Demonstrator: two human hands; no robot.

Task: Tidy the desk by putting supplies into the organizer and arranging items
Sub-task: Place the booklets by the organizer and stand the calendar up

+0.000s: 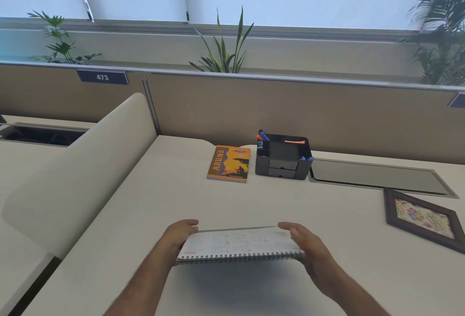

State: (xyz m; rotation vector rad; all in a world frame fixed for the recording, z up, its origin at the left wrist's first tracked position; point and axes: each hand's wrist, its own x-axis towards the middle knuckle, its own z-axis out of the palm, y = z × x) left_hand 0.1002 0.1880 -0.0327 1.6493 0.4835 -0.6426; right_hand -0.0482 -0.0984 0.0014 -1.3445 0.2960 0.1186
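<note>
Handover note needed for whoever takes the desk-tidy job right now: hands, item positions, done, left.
Left hand and right hand each hold a side edge of the white spiral-bound calendar, lifted above the cream desk; the right grip is blurred.
Black plastic organizer stands at the back, with markers and pens already in it.
Orange notebook lies flat to its left.
Dark-framed picture lies flat and askew at the right.
Left: place the calendar, arrange the picture.

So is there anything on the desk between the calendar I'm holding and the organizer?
Nothing visible. The desk between the calendar and the organizer looks bare; the notebook lies left of that path and the picture frame right.
</note>
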